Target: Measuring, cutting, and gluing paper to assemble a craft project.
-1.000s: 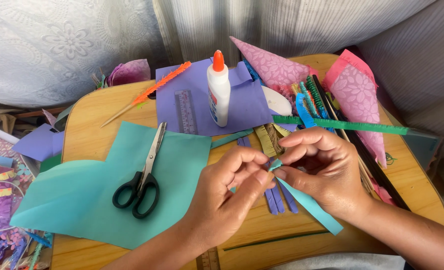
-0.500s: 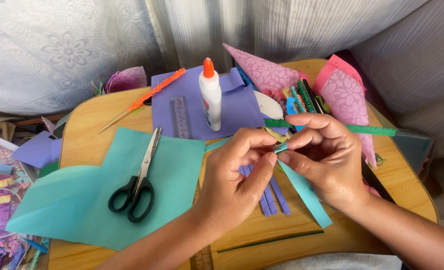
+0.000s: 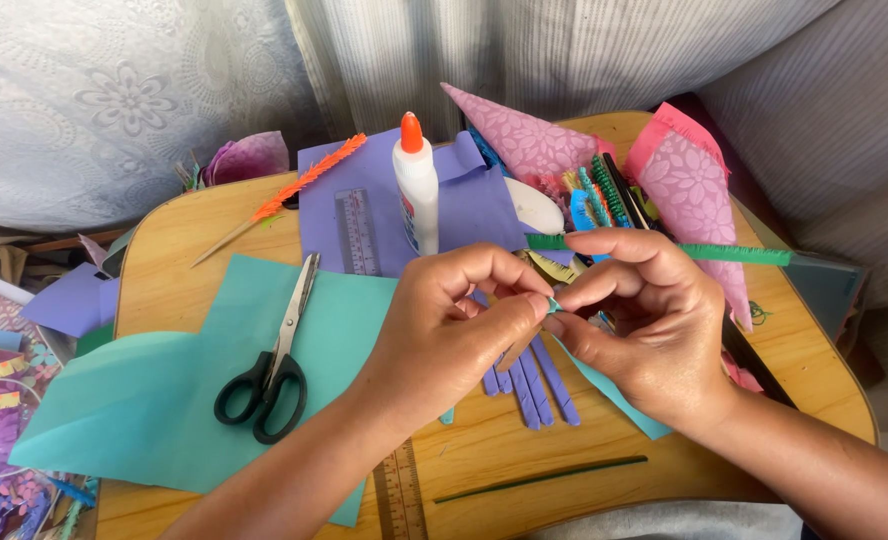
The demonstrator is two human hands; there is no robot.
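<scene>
Both hands meet over the middle of the wooden table. My left hand and right hand are pinched together on the top end of a teal paper strip, thumb and forefinger of each clamped on the same small fold between them; the rest of the strip trails down and right under my right palm. Purple paper strips lie just beneath. Scissors rest on the teal sheet to the left, glue bottle upright behind. Risks as I judge them: the fold is tiny, so uneven pressure could tear or crease it crooked; a slip lets it spring open; my left wrist could drag the sheet underneath.
</scene>
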